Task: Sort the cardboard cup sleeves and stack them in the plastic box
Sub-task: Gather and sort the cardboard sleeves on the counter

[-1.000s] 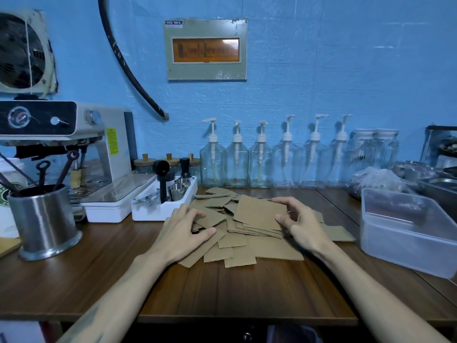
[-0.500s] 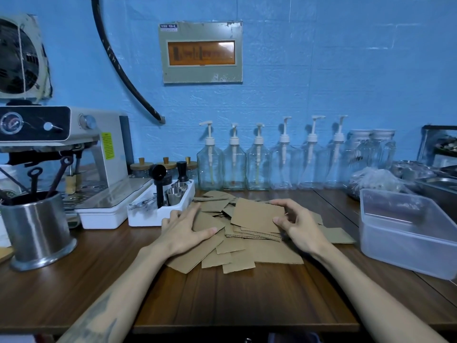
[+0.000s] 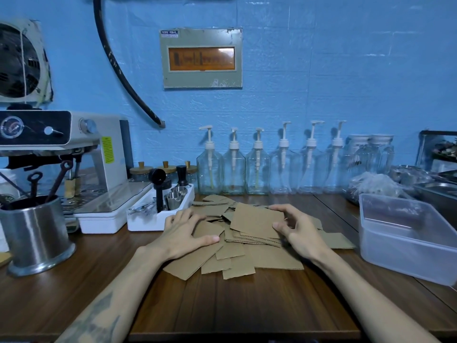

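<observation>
Your left hand (image 3: 183,233) lies flat with relaxed fingers on the pile of sleeves (image 3: 247,243) in the middle of the tabletop (image 3: 247,305). Your right hand (image 3: 300,233) has its grip pinching the right edge of a small stack (image 3: 256,222) atop the pile. The box (image 3: 405,233) sits just right of the pile, holding no sleeves.
</observation>
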`<state>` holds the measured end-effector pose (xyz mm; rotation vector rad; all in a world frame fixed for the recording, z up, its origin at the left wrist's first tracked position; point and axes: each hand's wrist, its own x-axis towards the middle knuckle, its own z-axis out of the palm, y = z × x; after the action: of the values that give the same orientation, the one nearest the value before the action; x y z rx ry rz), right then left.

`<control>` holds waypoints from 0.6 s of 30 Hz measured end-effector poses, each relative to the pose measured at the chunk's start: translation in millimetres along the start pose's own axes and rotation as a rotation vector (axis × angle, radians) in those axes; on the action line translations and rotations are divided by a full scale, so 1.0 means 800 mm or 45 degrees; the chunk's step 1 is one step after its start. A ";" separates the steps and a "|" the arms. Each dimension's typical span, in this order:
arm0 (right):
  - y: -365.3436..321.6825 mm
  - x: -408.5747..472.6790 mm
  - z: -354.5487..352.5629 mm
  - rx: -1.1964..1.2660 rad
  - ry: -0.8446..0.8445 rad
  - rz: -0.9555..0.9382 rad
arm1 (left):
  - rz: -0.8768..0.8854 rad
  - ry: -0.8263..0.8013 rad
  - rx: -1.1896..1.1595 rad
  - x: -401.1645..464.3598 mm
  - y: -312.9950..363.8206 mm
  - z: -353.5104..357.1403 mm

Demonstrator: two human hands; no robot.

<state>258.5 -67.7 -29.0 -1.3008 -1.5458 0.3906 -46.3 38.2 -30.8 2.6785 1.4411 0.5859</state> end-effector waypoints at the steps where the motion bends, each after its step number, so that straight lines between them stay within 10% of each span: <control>1: 0.000 0.000 0.000 -0.001 -0.001 -0.004 | 0.004 0.007 -0.026 -0.001 0.001 0.000; 18: -0.009 -0.002 -0.001 0.015 0.007 -0.008 | 0.163 0.590 -0.939 -0.022 0.045 -0.051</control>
<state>255.0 -72.3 -23.7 -1.2869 -1.5406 0.3917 -40.5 -2.2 9.2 2.1119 0.8457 1.4786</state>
